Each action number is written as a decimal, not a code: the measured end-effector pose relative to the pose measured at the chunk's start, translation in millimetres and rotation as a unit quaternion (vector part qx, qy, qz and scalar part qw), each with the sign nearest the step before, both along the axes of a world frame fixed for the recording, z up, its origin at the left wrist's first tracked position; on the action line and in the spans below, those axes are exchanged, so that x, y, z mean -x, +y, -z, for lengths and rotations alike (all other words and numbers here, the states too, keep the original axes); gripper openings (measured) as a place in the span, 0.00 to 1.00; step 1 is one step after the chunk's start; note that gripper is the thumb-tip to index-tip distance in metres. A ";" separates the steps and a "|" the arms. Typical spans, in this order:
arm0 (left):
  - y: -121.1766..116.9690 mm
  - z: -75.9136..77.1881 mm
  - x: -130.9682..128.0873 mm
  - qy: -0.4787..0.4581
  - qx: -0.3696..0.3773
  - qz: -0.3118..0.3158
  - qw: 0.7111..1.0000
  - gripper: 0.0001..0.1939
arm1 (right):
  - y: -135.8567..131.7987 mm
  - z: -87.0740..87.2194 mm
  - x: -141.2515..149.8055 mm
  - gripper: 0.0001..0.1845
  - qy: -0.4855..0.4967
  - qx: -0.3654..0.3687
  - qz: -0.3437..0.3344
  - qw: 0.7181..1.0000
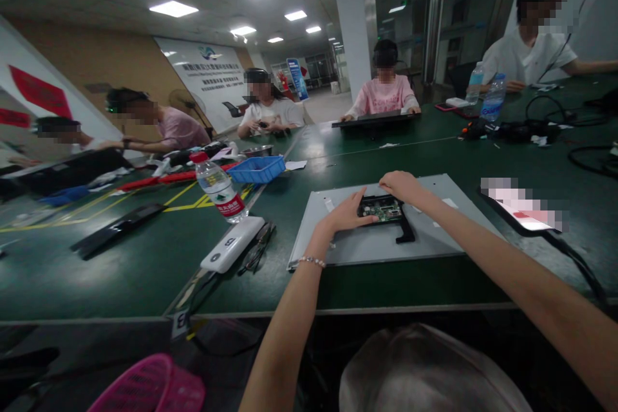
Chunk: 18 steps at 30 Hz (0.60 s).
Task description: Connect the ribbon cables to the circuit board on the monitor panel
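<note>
A flat grey metal panel (347, 251) lies on the table in front of me. On it sits a black plastic frame (406, 232) with a green circuit board (382, 208) inside. My left hand (342, 215) rests at the frame's left edge, thumb and fingers stretched apart, the thumb touching the near side of the board. At the frame's far edge, my right hand (402, 188) is bent over with its fingers curled together and pointing down. Whatever those fingertips hold, if anything, is hidden. Small pale tape pieces (450, 203) stick to the panel.
Left of the panel are a white power bank (234, 244), dark glasses (257, 248), a water bottle (221, 190) and a blue basket (259, 170). A lit phone (521, 207) with a cable lies right. Several people sit around the table. A pink basket (149, 386) stands below.
</note>
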<state>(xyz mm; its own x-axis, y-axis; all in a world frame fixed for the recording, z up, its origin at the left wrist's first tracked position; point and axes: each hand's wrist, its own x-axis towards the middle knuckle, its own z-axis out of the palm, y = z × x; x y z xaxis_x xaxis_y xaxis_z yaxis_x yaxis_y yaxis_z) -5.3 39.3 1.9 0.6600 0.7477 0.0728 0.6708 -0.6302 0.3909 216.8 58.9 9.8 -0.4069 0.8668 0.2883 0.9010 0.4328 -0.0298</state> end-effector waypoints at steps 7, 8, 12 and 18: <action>1.7 0.5 -1.0 -0.011 -0.011 0.024 1.000 0.50 | 2.8 2.8 28.4 0.15 -0.003 0.026 -0.040 0.999; 1.6 0.6 -1.2 -0.009 -0.011 0.021 1.000 0.49 | 3.2 4.8 27.9 0.14 0.003 0.035 -0.041 0.999; 1.9 2.0 -1.3 0.002 -0.009 0.008 1.000 0.50 | 7.0 12.3 22.0 0.13 0.050 0.066 -0.058 0.995; 2.0 3.4 -1.0 0.002 -0.012 0.005 1.000 0.50 | 11.7 13.0 13.4 0.15 0.093 0.089 -0.073 0.989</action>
